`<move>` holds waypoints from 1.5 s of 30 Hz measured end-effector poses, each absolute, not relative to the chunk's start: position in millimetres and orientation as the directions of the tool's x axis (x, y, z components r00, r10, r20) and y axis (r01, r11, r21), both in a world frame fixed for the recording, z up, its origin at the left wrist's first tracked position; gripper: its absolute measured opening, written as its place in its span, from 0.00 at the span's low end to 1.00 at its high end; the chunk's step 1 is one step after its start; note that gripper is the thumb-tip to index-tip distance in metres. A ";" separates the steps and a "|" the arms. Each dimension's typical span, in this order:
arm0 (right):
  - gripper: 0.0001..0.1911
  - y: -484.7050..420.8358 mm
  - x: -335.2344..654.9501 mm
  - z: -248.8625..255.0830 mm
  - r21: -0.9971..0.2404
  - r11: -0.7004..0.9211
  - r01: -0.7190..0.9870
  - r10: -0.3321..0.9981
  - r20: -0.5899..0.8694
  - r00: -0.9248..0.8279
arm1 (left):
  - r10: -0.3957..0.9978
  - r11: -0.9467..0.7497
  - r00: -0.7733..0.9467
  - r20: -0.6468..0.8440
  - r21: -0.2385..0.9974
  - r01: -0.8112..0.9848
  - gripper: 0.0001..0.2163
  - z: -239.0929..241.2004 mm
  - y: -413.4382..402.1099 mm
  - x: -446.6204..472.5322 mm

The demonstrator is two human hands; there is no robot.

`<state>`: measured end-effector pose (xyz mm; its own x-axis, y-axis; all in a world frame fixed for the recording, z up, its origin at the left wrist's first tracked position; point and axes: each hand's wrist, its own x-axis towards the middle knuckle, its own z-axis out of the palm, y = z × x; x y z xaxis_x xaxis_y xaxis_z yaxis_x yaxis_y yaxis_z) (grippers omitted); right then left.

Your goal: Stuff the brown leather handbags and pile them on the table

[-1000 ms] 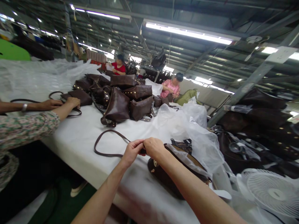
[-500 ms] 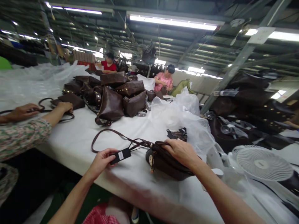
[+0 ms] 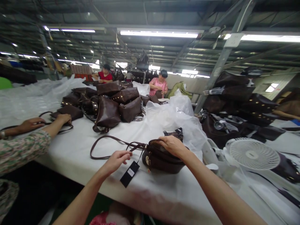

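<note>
A small dark brown shoulder bag (image 3: 161,160) lies on the white table (image 3: 77,147) in front of me. Its long strap (image 3: 101,139) loops out to the left. My right hand (image 3: 172,145) curls over the top of the bag and holds it. A black hang tag (image 3: 129,174) on a thin string lies flat on the table beside the bag. My left hand (image 3: 116,160) hovers just above the tag and close to the strap's end, with its fingers loosely stretched and nothing in them.
A pile of brown bags (image 3: 112,103) fills the table's middle. A co-worker's hands (image 3: 31,124) work on a bag and strap at the left. Clear plastic bags (image 3: 173,117) lie behind my bag. A white fan (image 3: 252,154) stands at the right, with more bags on shelves (image 3: 234,93).
My hands were pinched together at the strap, then parted. The left hand held the black tag and has let it go; the tag now lies on the table. The right hand stays on the bag.
</note>
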<state>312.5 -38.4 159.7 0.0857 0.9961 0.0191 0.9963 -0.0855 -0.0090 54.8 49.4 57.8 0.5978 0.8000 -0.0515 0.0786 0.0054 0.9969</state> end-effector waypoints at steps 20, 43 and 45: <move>0.18 -34.0 313.5 153.8 0.021 -0.136 0.991 0.991 0.000 0.136 | 0.827 0.416 0.559 -0.053 0.726 -0.547 0.12 90.6 77.1 125.6; 0.21 -36.2 253.2 273.4 -0.822 0.288 0.490 0.930 0.363 0.061 | 0.270 -0.045 0.950 0.156 0.988 -0.149 0.06 397.6 124.9 224.9; 0.18 -35.8 258.7 290.6 -0.874 0.187 0.448 0.925 0.309 0.219 | 0.266 -0.191 0.963 0.034 0.981 0.019 0.07 412.7 124.5 224.9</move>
<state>258.7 -35.8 290.6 0.2186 0.9254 0.3095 0.4478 0.1866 -0.8744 224.9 124.5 412.7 0.9634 0.2659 0.0335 0.0186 -0.1910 0.9814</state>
